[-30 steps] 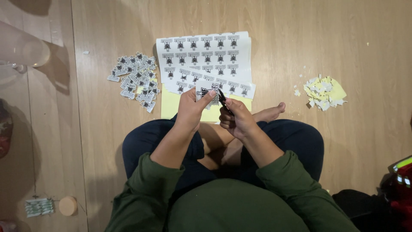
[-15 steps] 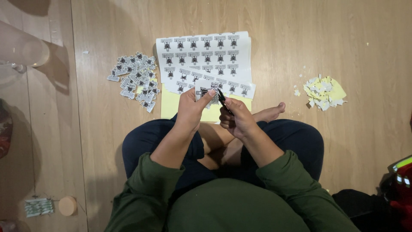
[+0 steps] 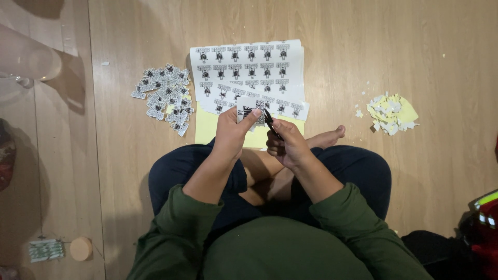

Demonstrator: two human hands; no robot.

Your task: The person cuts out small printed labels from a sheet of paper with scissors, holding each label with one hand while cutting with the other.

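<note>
While the left hand (image 3: 233,132) is pinching a small printed piece (image 3: 250,110) above the lap, the right hand (image 3: 288,145), just beside it, is gripping scissors (image 3: 271,122), blades angling toward the piece.

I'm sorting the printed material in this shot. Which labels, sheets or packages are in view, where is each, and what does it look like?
Small label piece: white with black print, pinched in the left hand.
Scissors: dark, in the right hand.
Label sheets: white rows of black marks, on the floor ahead.
Cut labels pile: small white-black pieces, left of the sheets.
Scrap pile: white and yellow bits, right.
</note>
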